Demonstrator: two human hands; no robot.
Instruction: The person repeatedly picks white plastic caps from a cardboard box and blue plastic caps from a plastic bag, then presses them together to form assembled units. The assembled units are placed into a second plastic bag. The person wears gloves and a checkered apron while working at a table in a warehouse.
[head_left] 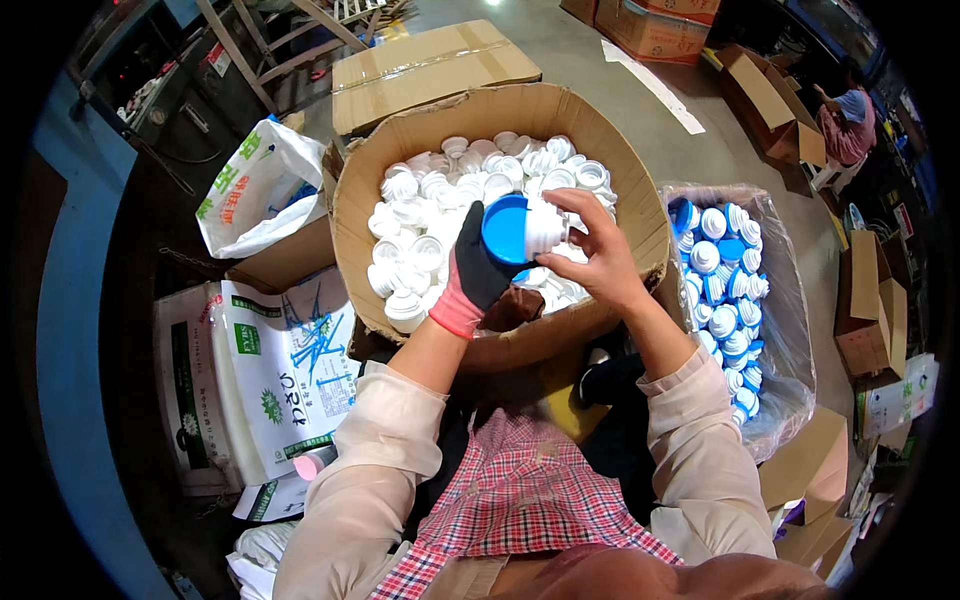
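My left hand [478,275], in a black glove with a pink cuff, is closed around a round blue cap [506,230] whose hollow side faces up. My bare right hand [607,255] pinches a white ribbed plastic piece [543,226] between thumb and fingers, right against the blue cap's side. Whether the two parts are joined I cannot tell. Both hands are above a large cardboard box [350,215] holding many loose white ribbed pieces [410,250]. To the right, a plastic-lined box [785,320] contains blue caps with white ribbed pieces [724,322] on them.
A closed carton [430,75] lies beyond the big box. At left are a white plastic bag [255,195] and a printed white sheet [270,400] bearing thin blue strips [318,345]. Open cartons [765,105] and a seated person [848,125] are at far right.
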